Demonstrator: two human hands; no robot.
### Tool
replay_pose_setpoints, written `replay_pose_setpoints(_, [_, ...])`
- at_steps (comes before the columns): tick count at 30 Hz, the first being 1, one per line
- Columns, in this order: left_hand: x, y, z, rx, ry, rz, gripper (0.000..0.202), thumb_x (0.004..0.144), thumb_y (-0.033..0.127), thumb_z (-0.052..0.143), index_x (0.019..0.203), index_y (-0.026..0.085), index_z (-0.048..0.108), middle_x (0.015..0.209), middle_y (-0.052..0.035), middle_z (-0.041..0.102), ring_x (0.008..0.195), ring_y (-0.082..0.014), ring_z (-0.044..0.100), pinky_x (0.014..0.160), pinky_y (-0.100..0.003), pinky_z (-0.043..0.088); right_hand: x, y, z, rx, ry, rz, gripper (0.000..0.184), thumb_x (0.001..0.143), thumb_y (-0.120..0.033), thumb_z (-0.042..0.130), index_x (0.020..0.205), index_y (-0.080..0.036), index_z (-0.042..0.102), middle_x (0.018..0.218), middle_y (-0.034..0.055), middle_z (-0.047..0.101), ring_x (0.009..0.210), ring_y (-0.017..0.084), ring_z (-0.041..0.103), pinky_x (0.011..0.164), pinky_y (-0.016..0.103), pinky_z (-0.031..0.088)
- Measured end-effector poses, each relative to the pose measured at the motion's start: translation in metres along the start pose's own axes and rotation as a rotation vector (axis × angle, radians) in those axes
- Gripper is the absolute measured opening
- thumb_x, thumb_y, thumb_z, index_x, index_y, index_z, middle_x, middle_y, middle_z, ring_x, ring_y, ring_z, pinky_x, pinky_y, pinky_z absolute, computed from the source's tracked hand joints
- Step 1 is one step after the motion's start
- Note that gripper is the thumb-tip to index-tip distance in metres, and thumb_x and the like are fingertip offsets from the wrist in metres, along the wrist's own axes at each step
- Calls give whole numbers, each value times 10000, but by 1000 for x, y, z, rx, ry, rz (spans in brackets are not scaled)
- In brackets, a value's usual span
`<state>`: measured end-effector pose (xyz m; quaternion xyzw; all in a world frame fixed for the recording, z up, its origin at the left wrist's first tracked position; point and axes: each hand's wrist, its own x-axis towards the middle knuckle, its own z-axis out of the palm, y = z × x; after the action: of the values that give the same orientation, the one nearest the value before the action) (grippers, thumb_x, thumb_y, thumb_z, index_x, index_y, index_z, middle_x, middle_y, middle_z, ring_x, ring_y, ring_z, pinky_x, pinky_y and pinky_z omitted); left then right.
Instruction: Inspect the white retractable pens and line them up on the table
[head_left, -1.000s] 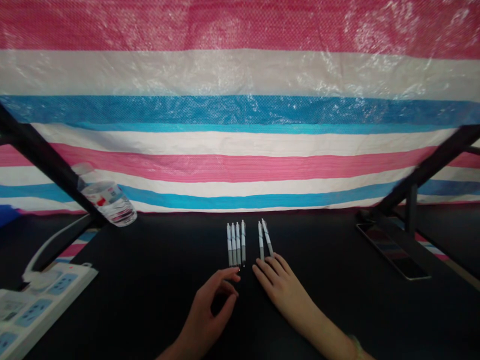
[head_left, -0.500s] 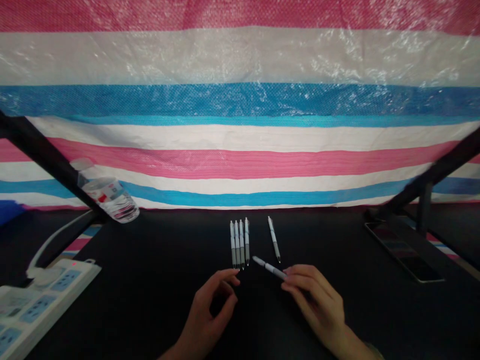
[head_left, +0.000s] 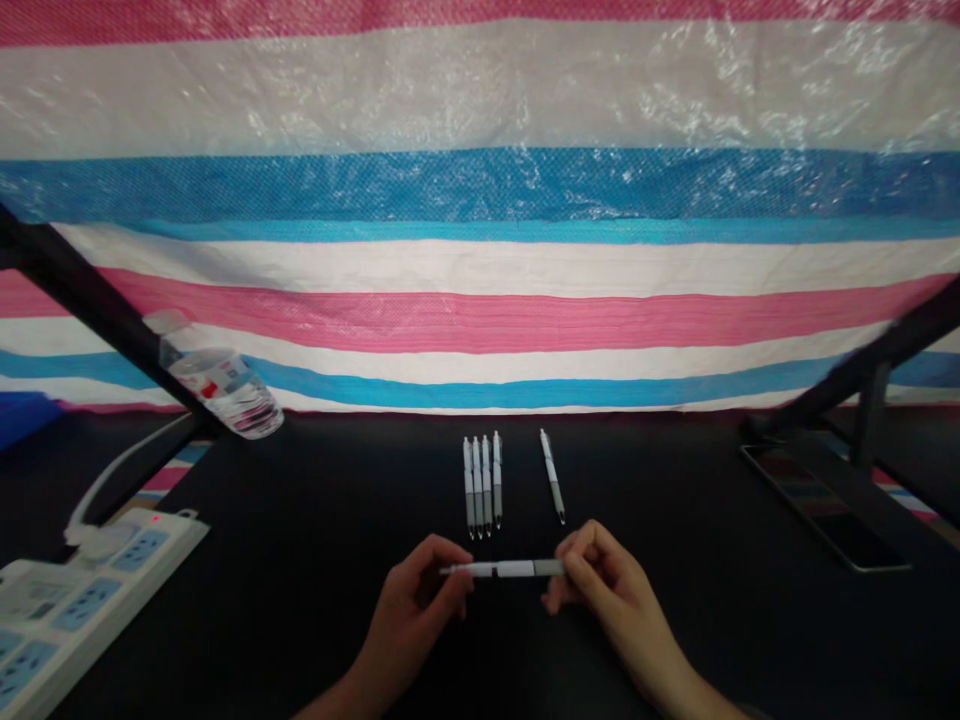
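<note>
On black table (head_left: pixel 322 500) | white-and-grey retractable pen (head_left: pixel 502 569) level | left hand (head_left: pixel 409 620) pinching one end, right hand (head_left: pixel 600 585) the other | step: two-handed hold | next: one pinch loosening

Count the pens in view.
6. Four pens lie side by side on the black tabletop, one lies alone to their right, and one is held level between the left hand and right hand. None seems hidden.

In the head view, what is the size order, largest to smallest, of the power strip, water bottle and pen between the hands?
Power strip, though nearest the camera and cut off by the frame.
Water bottle.
White pen, similar length to the bottle but far thinner.
</note>
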<state>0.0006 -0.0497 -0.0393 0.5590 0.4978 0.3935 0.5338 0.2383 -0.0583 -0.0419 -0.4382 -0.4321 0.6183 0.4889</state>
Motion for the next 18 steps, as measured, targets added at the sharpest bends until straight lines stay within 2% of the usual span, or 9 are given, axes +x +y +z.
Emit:
replay_pose_setpoints(2, [1,0,-1,-9,41,0,295,853,481,670,859,187,692,649,-13,645,578,-154,602,551,-245,476,0,4,1,-29,-91,98,404,873,-579,638,950,-188,575,674,-24,606,528,139,650,545,252,504])
replay_pose_setpoints(4, [1,0,-2,-17,58,2,311,852,497,668,854,186,686,656,-18,658,576,-153,608,553,-244,477,-1,9,2,-91,-191,179,493,879,-635,586,1011,-160,600,605,-36,581,421,106,566,445,212,437])
replay_pose_setpoints(6, [0,-1,-1,-19,62,1,331,850,513,665,823,183,671,631,-14,648,542,-141,591,523,-232,459,-4,12,3,-168,-275,235,542,884,-668,545,969,-140,632,531,-58,519,339,65,427,370,182,337])
replay_pose_setpoints(9, [-2,-1,1,-15,38,-9,370,847,539,658,781,176,640,580,-2,619,478,-117,546,468,-210,417,-7,14,4,-298,-276,228,554,894,-672,524,913,-139,672,503,-75,441,344,47,322,353,176,248])
replay_pose_setpoints(12, [-4,-2,3,-15,18,-28,408,840,567,650,746,173,603,561,4,603,449,-102,520,440,-195,393,-8,12,4,-421,-203,133,525,913,-638,516,884,-151,709,542,-46,464,407,72,383,387,192,274])
replay_pose_setpoints(16, [-4,-7,5,-53,22,-85,458,835,614,626,702,184,538,494,39,538,385,-77,434,384,-176,331,-6,8,4,-622,-137,-115,363,928,-481,572,848,-176,752,750,59,685,684,177,611,602,253,450])
replay_pose_setpoints(18, [-3,-8,5,-81,19,-89,446,845,610,617,737,183,548,485,51,525,377,-72,414,379,-171,314,-6,8,4,-637,-136,-129,326,928,-448,578,871,-181,756,784,66,702,697,181,616,614,258,454])
